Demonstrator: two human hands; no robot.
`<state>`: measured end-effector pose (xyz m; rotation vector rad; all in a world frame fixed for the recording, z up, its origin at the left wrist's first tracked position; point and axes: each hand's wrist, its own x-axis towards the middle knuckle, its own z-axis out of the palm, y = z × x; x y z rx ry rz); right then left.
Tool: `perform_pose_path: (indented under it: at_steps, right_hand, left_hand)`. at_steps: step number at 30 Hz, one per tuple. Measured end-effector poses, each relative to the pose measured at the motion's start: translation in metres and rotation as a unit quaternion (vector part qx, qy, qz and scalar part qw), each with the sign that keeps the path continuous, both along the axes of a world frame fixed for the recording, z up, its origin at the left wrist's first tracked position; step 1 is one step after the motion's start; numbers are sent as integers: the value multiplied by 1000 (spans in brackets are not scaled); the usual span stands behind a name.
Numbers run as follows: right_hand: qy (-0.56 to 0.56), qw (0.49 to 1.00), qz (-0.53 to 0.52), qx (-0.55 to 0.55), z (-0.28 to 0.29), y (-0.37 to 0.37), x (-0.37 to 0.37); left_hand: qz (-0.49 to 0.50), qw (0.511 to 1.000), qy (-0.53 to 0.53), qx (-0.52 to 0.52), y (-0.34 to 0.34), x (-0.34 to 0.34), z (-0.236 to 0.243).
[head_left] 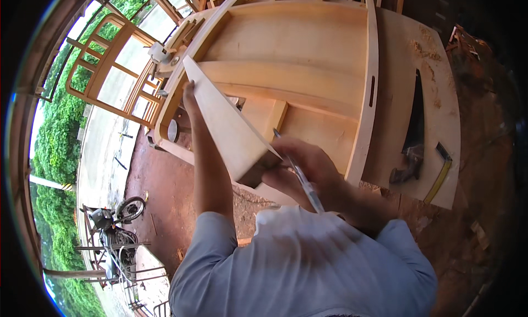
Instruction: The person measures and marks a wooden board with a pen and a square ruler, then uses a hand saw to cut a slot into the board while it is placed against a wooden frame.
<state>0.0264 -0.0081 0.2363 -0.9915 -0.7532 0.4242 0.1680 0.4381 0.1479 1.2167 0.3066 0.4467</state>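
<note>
A long, tapered pale wooden board [223, 124] slants from the wooden frame down toward my chest. My left hand [190, 94] holds its far, narrow part along the left edge, the fingers mostly hidden behind it. My right hand [300, 168], slightly blurred, is at the board's wide near end with a slim pen [309, 189] in its fingers; its index finger rests by the board's corner. Beneath and beyond the board is a large wooden panelled frame [291, 33] with rails and recessed sections.
A side sheet [440, 124] carries shavings, a folding rule [437, 179] and a dark tool. A pale device [159, 53] sits on the left rail near an openwork wooden piece [118, 44]. A motorbike [113, 231] stands lower left on reddish ground [148, 179].
</note>
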Motion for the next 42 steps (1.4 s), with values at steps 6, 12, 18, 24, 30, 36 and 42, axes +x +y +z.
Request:
perform_pose_path:
  at_steps: [6, 12, 18, 24, 30, 36, 42]
  right_hand:
    - [-47, 998, 26, -31, 10, 10, 18]
    - [71, 993, 58, 73, 12, 13, 11]
    - [23, 997, -6, 73, 7, 12, 17]
    - [63, 994, -50, 75, 20, 9, 33]
    - [41, 995, -54, 68, 24, 10, 32]
    - [89, 989, -60, 105, -20, -9, 38]
    - [93, 988, -77, 98, -38, -29, 45]
  left_hand:
    - [22, 999, -16, -20, -31, 13, 4]
    - [35, 999, -31, 27, -19, 13, 7]
    - [9, 997, -30, -66, -68, 6, 23]
    - [-29, 991, -124, -28, -129, -11, 5]
    - [-1, 999, -30, -18, -113, -6, -58]
    - [-73, 989, -71, -109, -164, -27, -18]
    - [-157, 882, -122, -428, -220, -25, 53]
